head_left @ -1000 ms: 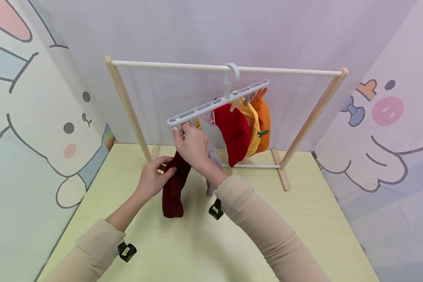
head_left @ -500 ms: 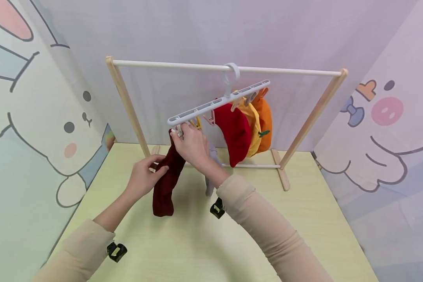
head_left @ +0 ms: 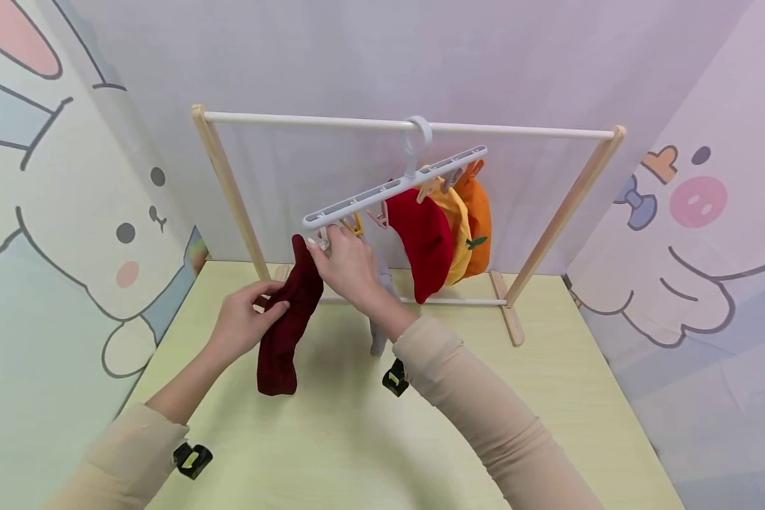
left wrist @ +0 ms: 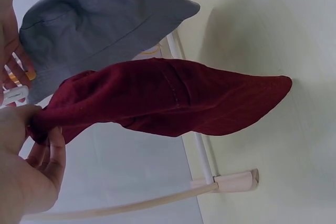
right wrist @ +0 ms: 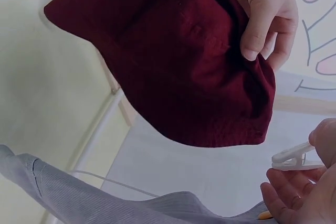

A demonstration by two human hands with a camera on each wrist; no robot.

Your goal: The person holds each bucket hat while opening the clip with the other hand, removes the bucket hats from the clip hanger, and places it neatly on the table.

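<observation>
A dark red bucket hat (head_left: 287, 333) hangs from my left hand (head_left: 242, 319), which pinches its upper part between thumb and fingers. Its brim points down over the table. My right hand (head_left: 350, 265) is at the near left end of the white clip hanger (head_left: 341, 211). There it pinches a white clip (right wrist: 291, 158), and a gap shows between that clip and the red hat in the right wrist view. Just beyond the right hand hangs a grey bucket hat (left wrist: 110, 22), partly hidden by the forearm in the head view.
The hanger hooks over the white rod (head_left: 293, 120) of a wooden rack. Bright red (head_left: 423, 244), yellow (head_left: 454, 219) and orange (head_left: 481, 216) hats hang from clips on its right side. Rack feet (head_left: 507, 308) stand on the pale table (head_left: 484, 425), with printed curtains around.
My left hand has carried the dark red hat leftward, away from the white clip and the hanger's end. The right hand has stayed nearly in place at the clip.
</observation>
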